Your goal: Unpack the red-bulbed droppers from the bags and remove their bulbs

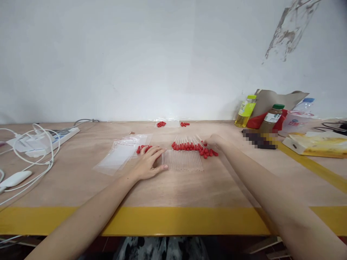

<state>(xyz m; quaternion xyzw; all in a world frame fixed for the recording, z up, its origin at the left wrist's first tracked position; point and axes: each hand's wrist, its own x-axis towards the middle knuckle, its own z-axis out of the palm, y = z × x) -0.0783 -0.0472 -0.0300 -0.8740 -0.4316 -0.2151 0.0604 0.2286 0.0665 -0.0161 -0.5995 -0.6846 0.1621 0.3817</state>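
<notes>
My left hand (149, 164) rests on the table with its fingers apart, thumb and fingers at the left end of a row of clear glass tubes (183, 160). Its fingertips are beside a few red rubber bulbs (138, 149). Behind the tubes, several glass droppers (187, 146) with red bulbs lie side by side, bulbs facing me. At the right end of that row, my right hand (214, 140) is closed, pinching a glass dropper by its red bulb (205, 143); the fingertips are partly hidden. Loose red bulbs (208, 153) lie just below it.
Clear plastic bags (116, 155) lie left of my left hand. Smaller groups of red bulbs (161, 124) sit near the wall. A power strip (54, 142) with white cables is at the left. Bottles (246, 112) and a yellow tissue pack (317, 144) stand at the right.
</notes>
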